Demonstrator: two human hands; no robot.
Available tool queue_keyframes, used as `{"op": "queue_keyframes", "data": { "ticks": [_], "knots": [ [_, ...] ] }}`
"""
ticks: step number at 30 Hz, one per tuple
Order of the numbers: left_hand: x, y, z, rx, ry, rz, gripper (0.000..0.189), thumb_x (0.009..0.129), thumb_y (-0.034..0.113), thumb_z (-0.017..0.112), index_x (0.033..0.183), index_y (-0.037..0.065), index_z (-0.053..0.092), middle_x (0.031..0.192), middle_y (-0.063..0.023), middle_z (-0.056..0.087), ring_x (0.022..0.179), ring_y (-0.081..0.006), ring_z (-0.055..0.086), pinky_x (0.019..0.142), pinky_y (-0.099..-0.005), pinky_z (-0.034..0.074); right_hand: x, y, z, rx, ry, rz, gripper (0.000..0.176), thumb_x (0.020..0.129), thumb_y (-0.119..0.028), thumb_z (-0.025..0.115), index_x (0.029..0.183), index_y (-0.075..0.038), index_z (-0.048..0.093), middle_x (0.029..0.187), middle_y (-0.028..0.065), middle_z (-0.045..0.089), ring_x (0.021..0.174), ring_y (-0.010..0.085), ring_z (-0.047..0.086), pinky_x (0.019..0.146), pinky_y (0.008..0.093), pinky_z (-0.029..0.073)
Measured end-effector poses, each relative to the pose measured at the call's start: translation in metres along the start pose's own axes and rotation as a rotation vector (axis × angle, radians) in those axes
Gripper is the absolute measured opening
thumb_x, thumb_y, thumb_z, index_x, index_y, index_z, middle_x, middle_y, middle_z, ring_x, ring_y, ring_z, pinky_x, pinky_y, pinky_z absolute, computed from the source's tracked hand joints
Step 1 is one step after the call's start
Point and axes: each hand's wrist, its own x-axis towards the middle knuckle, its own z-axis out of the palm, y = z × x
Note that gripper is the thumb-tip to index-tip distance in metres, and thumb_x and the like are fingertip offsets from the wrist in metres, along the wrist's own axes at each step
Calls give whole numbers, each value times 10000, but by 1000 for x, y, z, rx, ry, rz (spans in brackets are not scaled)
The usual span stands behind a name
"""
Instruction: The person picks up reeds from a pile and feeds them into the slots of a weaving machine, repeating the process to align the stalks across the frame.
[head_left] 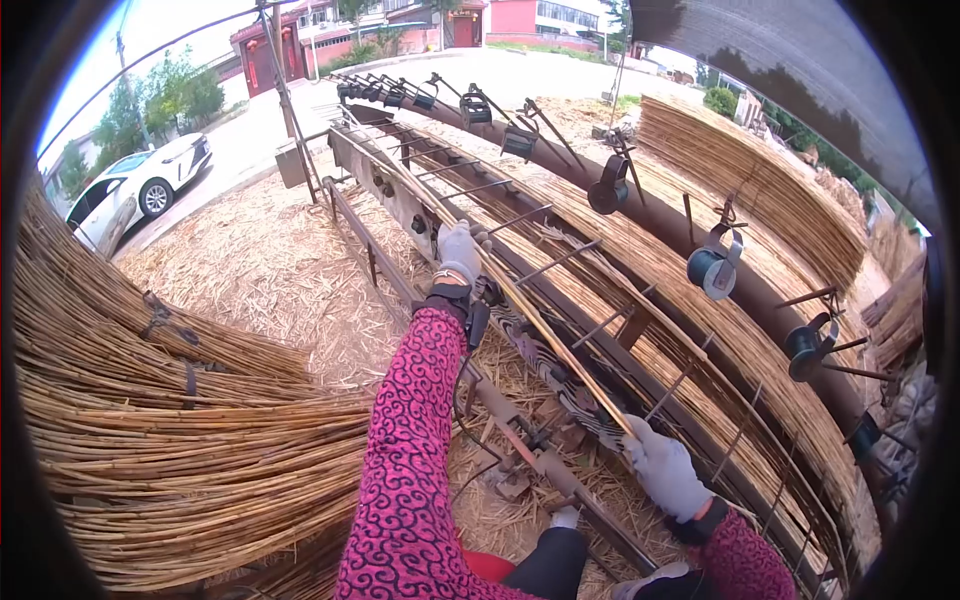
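Note:
My left hand (461,252), in a light grey glove, is closed around long thin reeds (558,345) midway along a metal weaving frame (395,198). Nearer to me, my right hand (667,470), gloved alike, grips the same reeds close to their near end. The reeds run slantwise between both hands, along the near side of the frame's row of metal rods (572,262). Beneath them lies a toothed, chain-like strip (545,365). A dark device is strapped at my left wrist. The fingertips of both hands are partly hidden.
Large reed bundles (190,465) lie at the left. A thick pipe (650,215) carries several wire spools (713,270) above a reed mat (800,425). Stacked reeds (750,185) stand at the back right. Loose straw (240,240) covers the ground. A white car (140,185) is beyond.

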Motion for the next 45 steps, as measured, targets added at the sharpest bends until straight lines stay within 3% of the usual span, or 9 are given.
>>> {"op": "queue_keyframes", "data": {
  "ticks": [6, 9, 15, 17, 19, 23, 25, 34, 45],
  "knots": [
    [-51, -65, 33, 102, 152, -200, 121, 966, 126, 408, 1085, 142, 418, 734, -66, 522, 475, -155, 471, 394, -321, 395, 117, -21, 19, 130, -163, 63, 440, 959, -317, 485, 1335, -91, 449, 874, 216, 669, 853, 399, 638, 765, 460, 486],
    [-24, -66, 18, 14, 138, -125, 78, 984, 198, 410, 1025, 147, 452, 746, -57, 546, 497, -130, 461, 392, -293, 384, 69, -13, -10, 363, -338, 166, 470, 940, -214, 553, 1364, -65, 415, 741, 91, 646, 587, 149, 613, 541, 293, 494],
    [29, -67, -8, -257, -25, -175, 189, 1011, 291, 425, 1084, 122, 464, 852, -131, 600, 603, -195, 539, 482, -346, 478, -21, 37, -40, 692, -478, 553, 331, 948, -183, 526, 1254, -59, 548, 720, 43, 640, 580, 109, 593, 518, 238, 458],
    [9, -60, 9, -272, -24, -248, 238, 1012, 312, 411, 1106, 101, 468, 882, -156, 596, 671, -238, 569, 562, -386, 514, -23, 41, -43, 302, -229, 238, 270, 950, -181, 521, 1172, -46, 596, 680, 56, 623, 568, 115, 594, 523, 258, 458],
    [3, -68, 16, -240, -95, -366, 352, 1008, 355, 384, 1140, 45, 487, 977, -214, 576, 842, -349, 618, 776, -488, 548, -7, 36, -56, 315, -97, 280, 233, 951, -192, 504, 1083, -33, 612, 605, 56, 596, 570, 147, 617, 537, 294, 466],
    [-36, -98, 10, -168, -472, -422, 292, 1007, 302, 385, 1142, 58, 473, 1039, -204, 576, 995, -346, 603, 855, -516, 510, 33, 62, -55, -192, 282, 8, 214, 938, -227, 509, 1011, -53, 610, 847, 183, 642, 835, 382, 615, 718, 466, 471],
    [-58, -106, 18, -105, -545, -560, 293, 1017, 270, 387, 1148, 18, 458, 1189, -189, 555, 1083, -338, 569, 928, -503, 479, 53, 84, -52, -197, 199, 92, 225, 940, -242, 497, 992, -49, 601, 887, 190, 642, 870, 379, 614, 743, 474, 471],
    [-97, -127, 43, 248, -377, -424, 218, 982, 163, 494, 1131, 18, 560, 1036, -110, 643, 913, -189, 629, 601, -238, 501, 78, 130, -44, -146, 205, 216, 248, 951, -287, 488, 953, -63, 594, 881, 187, 651, 873, 386, 614, 751, 474, 464],
    [-97, -137, 46, 208, -304, -411, 207, 987, 197, 493, 1134, 59, 543, 1037, -91, 640, 863, -204, 642, 592, -264, 501, 87, 126, -58, -539, 588, -52, 44, 843, -121, 558, 834, -123, 601, 766, 103, 615, 769, 313, 620, 666, 434, 463]
  ]
}}
